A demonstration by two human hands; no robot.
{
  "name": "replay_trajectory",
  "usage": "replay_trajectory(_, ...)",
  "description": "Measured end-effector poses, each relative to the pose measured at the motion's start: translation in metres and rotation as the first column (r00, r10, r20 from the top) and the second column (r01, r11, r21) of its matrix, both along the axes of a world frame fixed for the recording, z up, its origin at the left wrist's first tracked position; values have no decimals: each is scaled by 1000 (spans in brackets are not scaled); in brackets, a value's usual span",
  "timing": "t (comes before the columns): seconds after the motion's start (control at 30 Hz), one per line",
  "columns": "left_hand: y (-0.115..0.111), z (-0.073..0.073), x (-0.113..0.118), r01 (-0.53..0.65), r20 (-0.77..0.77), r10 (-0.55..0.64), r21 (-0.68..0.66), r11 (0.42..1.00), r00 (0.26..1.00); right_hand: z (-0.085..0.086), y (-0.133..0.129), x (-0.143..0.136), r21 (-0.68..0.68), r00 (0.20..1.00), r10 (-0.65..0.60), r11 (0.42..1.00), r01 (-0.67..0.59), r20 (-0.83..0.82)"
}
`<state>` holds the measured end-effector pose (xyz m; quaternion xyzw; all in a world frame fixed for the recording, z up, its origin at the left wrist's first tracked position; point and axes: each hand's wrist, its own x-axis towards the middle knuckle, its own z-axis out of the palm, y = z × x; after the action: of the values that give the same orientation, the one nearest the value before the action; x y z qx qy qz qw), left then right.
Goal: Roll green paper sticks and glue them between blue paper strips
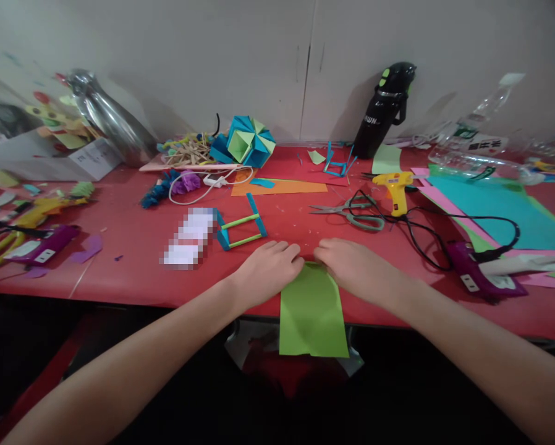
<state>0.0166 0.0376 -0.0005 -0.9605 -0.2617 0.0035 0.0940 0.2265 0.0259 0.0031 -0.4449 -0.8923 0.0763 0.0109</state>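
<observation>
A green sheet of paper (311,315) lies at the front edge of the red table, its lower part hanging over the edge. My left hand (272,269) has its fingers curled on the sheet's far left corner. At the far right corner, my right hand (349,266) pinches the same sheet. The far edge of the paper is partly hidden under the fingers. Just beyond my left hand sits a small frame of blue and green paper strips (241,230).
Beyond my right hand lie scissors (368,216) and a yellow glue gun (395,190) with a black cable. A purple power strip (484,272) is at the right. A black bottle (380,117) and a blue-green paper ball (249,143) stand at the back of the table (133,272).
</observation>
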Motion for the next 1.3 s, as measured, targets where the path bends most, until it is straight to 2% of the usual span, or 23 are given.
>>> replay_trajectory(0.13,-1,1,-3,-17,10,18,-78,997,1000,1,-7,-1,-27,999,10,1000,-9,36)
replay_trajectory(0.4,11,-8,-4,-112,113,143,-244,963,983,-7,7,9,-116,991,-45,993,30,-127)
replay_trajectory(0.57,11,-5,1,-142,73,161,-216,966,984,-7,11,9,-191,983,-93,980,62,-156)
replay_trajectory(0.7,5,0,4,-137,-11,136,-111,984,991,-10,16,9,-244,980,-122,966,81,-159)
replay_trajectory(0.9,0,0,2,-44,-36,44,9,999,998,-7,15,8,-69,994,39,997,-46,-101)
replay_trajectory(1.07,-2,-3,0,10,-14,-9,30,1000,1000,-8,4,2,45,997,82,996,-81,-7)
replay_trajectory(1.23,-12,-1,-1,-11,-25,12,21,1000,1000,-3,-11,-5,54,990,69,996,-76,120)
replay_trajectory(1.3,-13,2,-2,-51,-46,50,-26,998,998,-1,-12,-4,16,993,59,998,-61,106)
